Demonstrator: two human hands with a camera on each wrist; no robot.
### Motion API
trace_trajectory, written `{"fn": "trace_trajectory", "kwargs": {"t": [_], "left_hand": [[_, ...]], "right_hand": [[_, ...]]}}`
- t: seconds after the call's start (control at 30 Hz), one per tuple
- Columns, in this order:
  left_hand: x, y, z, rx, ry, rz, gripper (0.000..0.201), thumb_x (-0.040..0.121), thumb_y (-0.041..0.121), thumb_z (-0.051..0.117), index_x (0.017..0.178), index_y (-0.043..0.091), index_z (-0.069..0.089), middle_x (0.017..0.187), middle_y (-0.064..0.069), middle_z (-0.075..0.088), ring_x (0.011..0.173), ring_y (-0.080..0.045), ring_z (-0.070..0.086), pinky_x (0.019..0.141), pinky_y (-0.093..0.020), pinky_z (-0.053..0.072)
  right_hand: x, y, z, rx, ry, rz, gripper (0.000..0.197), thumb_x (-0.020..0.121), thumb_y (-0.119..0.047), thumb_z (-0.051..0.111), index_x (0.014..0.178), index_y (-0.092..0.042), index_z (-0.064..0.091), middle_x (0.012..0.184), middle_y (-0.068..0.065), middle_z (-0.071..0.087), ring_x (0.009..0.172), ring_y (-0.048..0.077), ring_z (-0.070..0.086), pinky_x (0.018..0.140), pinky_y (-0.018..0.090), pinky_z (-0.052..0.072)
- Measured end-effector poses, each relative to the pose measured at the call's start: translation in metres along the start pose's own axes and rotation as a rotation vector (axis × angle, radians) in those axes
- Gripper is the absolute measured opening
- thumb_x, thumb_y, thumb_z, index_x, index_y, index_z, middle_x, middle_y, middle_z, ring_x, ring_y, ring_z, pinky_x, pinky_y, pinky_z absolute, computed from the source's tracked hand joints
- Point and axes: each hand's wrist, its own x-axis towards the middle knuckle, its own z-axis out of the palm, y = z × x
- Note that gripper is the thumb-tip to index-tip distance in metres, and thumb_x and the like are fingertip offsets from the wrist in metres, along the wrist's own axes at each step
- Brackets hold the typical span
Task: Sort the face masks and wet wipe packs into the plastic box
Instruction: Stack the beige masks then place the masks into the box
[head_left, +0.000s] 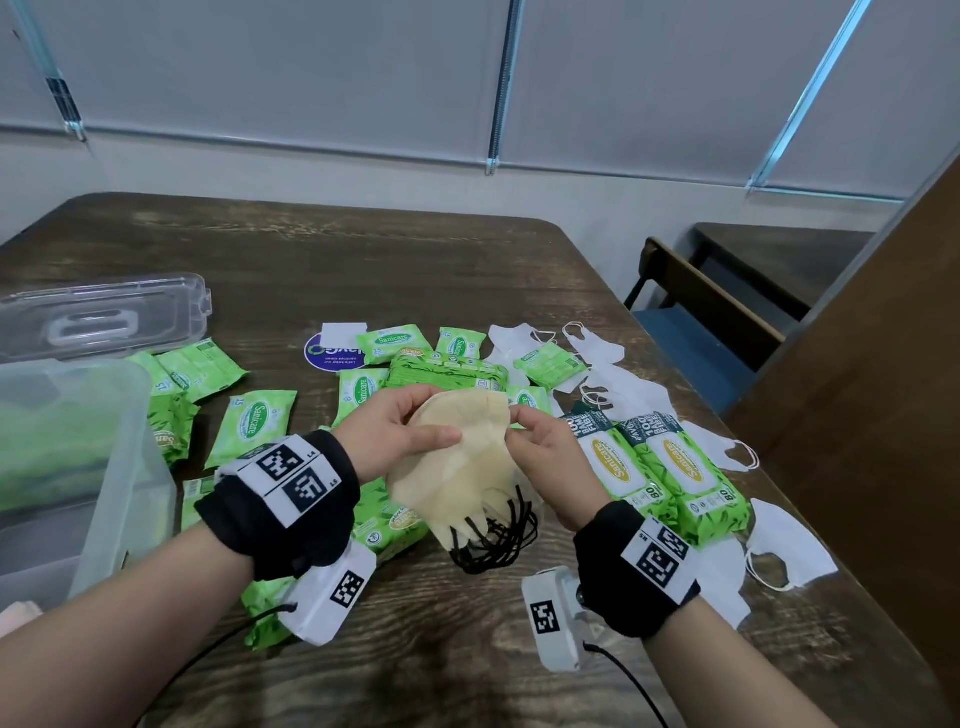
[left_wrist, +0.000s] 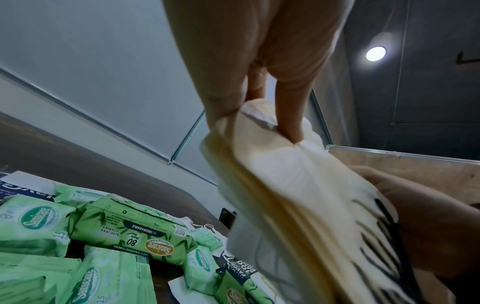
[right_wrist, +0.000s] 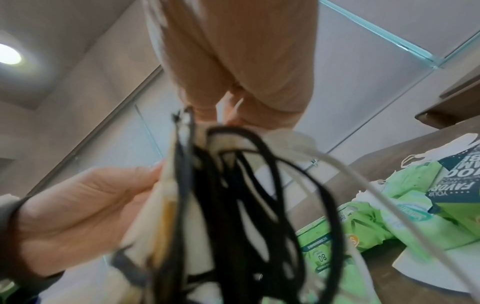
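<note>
The left hand's (head_left: 400, 434) fingers (left_wrist: 289, 115) pinch the top edge of a stack of cream face masks (head_left: 462, 467), thumb pressed flat across its face, so the layers stay squared. The right hand (head_left: 545, 447) pinches the opposite upper corner, probably to align or peel one layer; blur hides which. Black ear loops (head_left: 496, 535) hang free below, clear of the tabletop (head_left: 467, 665). The plastic box (head_left: 78, 467) waits at the left edge, lid (head_left: 98, 317) off behind it, ready for loading. Green wet wipe packs (head_left: 257, 426) and white masks (head_left: 784, 551) lie scattered toward the right edge, unsorted.

Even indoor brightness, round ceiling lamp (left_wrist: 376, 53) glaring, blurred wrist close-ups, curved wide-angle edges.
</note>
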Motion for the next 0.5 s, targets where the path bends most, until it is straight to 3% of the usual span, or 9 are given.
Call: {"fn": "trace_trajectory", "kwargs": {"t": [0.1,0.2,0.27,0.33,0.37,0.43,0.5], "left_hand": [[0.001,-0.001,0.002,0.054,0.013,-0.002,0.022,0.073,0.019,0.074,0.092,0.022,0.063,0.082,0.005,0.067,0.071,-0.007,0.063,0.066,-0.021,0.052],[0.002,-0.002,0.006,0.114,0.006,0.01,0.02,0.084,0.008,0.066,0.091,0.025,0.059,0.082,0.008,0.064,0.069,-0.003,0.061,0.062,-0.015,0.048],[0.002,-0.002,0.007,0.139,0.028,0.009,0.016,0.086,0.009,0.063,0.089,0.024,0.058,0.081,0.007,0.064,0.072,-0.008,0.06,0.063,-0.019,0.047],[0.002,-0.002,0.006,0.133,0.056,0.009,0.011,0.087,0.014,0.065,0.091,0.023,0.059,0.084,0.004,0.065,0.076,-0.013,0.061,0.068,-0.025,0.048],[0.003,-0.003,0.006,0.124,0.068,0.009,0.01,0.085,0.019,0.066,0.092,0.023,0.06,0.085,0.004,0.066,0.077,-0.014,0.062,0.07,-0.026,0.05],[0.004,-0.002,0.005,0.096,0.094,0.021,0.015,0.08,0.023,0.067,0.094,0.022,0.06,0.084,0.005,0.067,0.074,-0.011,0.063,0.066,-0.022,0.051],[0.004,0.0,0.007,0.043,0.114,0.026,0.014,0.085,0.014,0.065,0.095,0.021,0.058,0.082,0.005,0.066,0.069,-0.006,0.064,0.062,-0.019,0.052]], "right_hand": [[0.002,0.0,0.002,-0.002,-0.024,-0.003,0.014,0.092,-0.008,0.056,0.1,-0.009,0.068,0.088,0.025,0.07,0.076,0.028,0.064,0.069,0.04,0.05],[0.001,-0.003,0.004,-0.017,-0.011,-0.025,0.023,0.096,-0.006,0.048,0.087,-0.014,0.067,0.075,0.007,0.07,0.064,0.016,0.064,0.06,0.027,0.051],[0.001,-0.007,0.003,-0.019,-0.027,-0.031,0.032,0.101,-0.018,0.041,0.083,-0.014,0.066,0.073,0.0,0.069,0.066,0.009,0.063,0.062,0.023,0.049],[-0.002,-0.011,0.001,0.0,-0.086,-0.005,0.043,0.102,-0.033,0.032,0.078,-0.017,0.063,0.06,-0.012,0.066,0.058,-0.004,0.061,0.058,0.01,0.045],[-0.003,-0.01,0.0,0.022,-0.125,0.011,0.043,0.101,-0.039,0.032,0.084,-0.018,0.065,0.064,-0.013,0.068,0.063,-0.004,0.064,0.059,0.009,0.046],[-0.006,-0.01,0.001,0.032,-0.182,0.029,0.037,0.095,-0.044,0.048,0.11,-0.013,0.063,0.099,-0.001,0.073,0.094,0.013,0.069,0.078,0.025,0.055],[-0.007,-0.005,0.003,-0.068,-0.196,0.019,0.04,0.087,-0.028,0.065,0.12,-0.01,0.055,0.117,0.008,0.066,0.105,0.021,0.065,0.091,0.038,0.053]]}}
